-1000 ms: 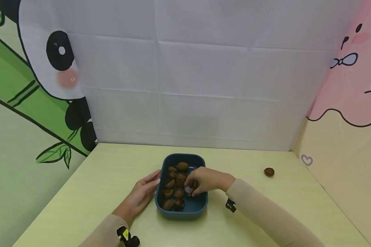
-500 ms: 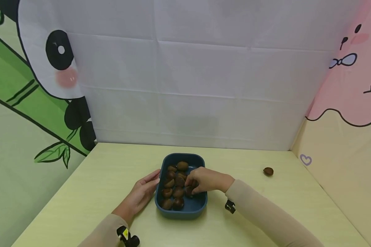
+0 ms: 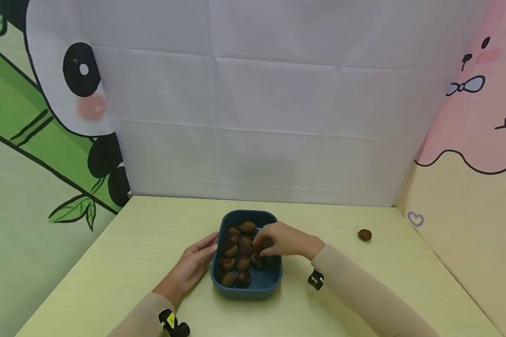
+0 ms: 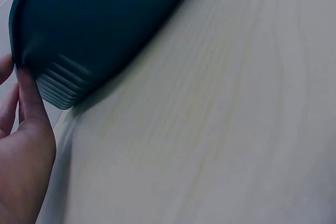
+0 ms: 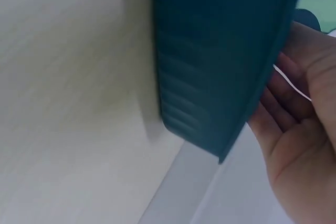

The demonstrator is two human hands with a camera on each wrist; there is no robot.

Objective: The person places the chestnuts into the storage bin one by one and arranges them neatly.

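A dark blue rectangular bin (image 3: 253, 294) stands on the table with several brown chestnuts (image 3: 243, 263) inside, mostly along its left side. My left hand (image 3: 197, 262) rests against the bin's left wall with fingers fairly straight; in the left wrist view its fingertips touch the bin near the rim. Over the bin's right rim reaches my right hand (image 3: 283, 239), fingers loosely bent, thumb close above a glossy chestnut (image 3: 258, 260). In the right wrist view the hand (image 5: 299, 124) hangs over the rim, its fingertips hidden behind the bin's wall (image 5: 210, 66).
A single chestnut (image 3: 364, 235) lies on the pale yellow table (image 3: 320, 299) to the right of the bin. Behind the table hangs a white cloth (image 3: 253, 117). Cartoon-printed panels flank it, a panda on the left and a pink figure on the right.
My right hand has let go of a chestnut in the bin and risen slightly away from it, so the chestnut shows below the thumb. The left hand keeps its place.
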